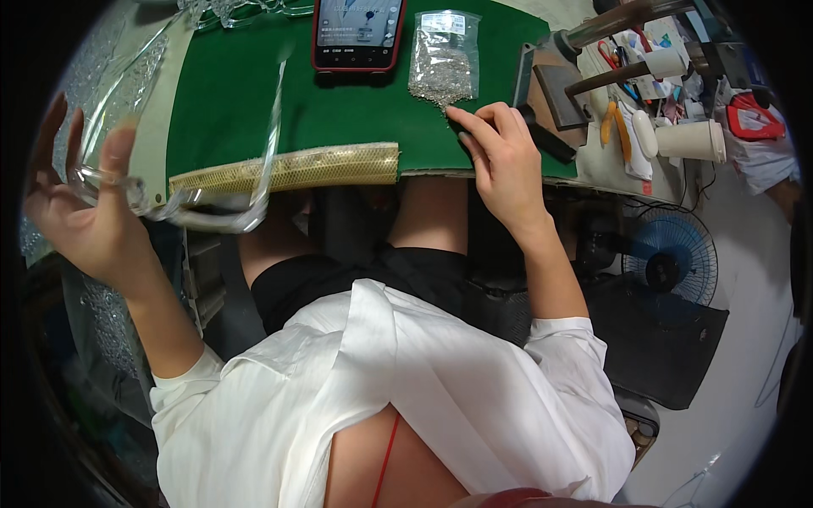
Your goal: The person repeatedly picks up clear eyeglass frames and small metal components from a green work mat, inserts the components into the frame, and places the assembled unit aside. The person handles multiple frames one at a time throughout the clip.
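Note:
At the left, my left hand (97, 216) is raised with a clear eyeglass frame (229, 222) in its grip. One temple of the frame points up over the mat, and the frame is smeared by motion. My right hand (504, 157) reaches onto the green mat with thumb and forefinger brought together. Its fingertips touch the edge of a small pile of tiny metal parts (440, 93), perhaps screws. These spill from the mouth of a clear zip bag (445, 51). Whatever sits between those fingertips is too small to make out.
A phone (357, 38) in a red case stands at the mat's (254, 102) far side. A gold mesh strip (339, 165) lines the near edge. Several clear frames (246, 10) lie far left. At right are a metal arm (618, 76), orange-handled pliers (622, 127), a cup (690, 141) and a fan (669, 258).

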The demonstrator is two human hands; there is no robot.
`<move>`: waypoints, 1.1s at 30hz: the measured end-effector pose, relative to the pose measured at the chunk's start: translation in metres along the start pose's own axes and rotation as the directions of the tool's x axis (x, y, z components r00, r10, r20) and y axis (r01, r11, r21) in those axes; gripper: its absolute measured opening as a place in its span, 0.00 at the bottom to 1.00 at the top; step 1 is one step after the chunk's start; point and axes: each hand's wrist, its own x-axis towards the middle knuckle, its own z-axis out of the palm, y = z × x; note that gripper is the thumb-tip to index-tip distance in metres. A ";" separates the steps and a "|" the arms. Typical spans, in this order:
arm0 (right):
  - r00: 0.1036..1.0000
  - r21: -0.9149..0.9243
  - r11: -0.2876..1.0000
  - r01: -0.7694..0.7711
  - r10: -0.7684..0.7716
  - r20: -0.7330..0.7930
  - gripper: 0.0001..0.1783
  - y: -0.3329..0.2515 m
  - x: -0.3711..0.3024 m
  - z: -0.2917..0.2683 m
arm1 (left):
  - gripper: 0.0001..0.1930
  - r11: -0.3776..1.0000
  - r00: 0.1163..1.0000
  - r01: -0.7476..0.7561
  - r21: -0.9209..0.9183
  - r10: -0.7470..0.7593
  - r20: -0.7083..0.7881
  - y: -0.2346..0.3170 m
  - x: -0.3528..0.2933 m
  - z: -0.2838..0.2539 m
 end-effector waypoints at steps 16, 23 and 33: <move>0.985 0.308 0.936 -0.170 0.161 0.053 0.06 0.009 0.006 -0.002 | 0.30 0.374 0.802 0.586 -0.719 -0.138 0.582 0.043 -0.021 0.032; 0.981 0.321 0.927 -0.192 0.179 0.070 0.06 0.010 0.013 0.001 | 0.50 0.431 0.750 0.648 -0.628 -0.215 0.626 0.045 -0.021 0.036; 0.990 0.164 0.976 -0.140 0.135 0.043 0.05 0.005 0.014 0.006 | 0.48 0.574 0.778 0.609 -0.548 -0.297 0.553 0.053 -0.034 0.046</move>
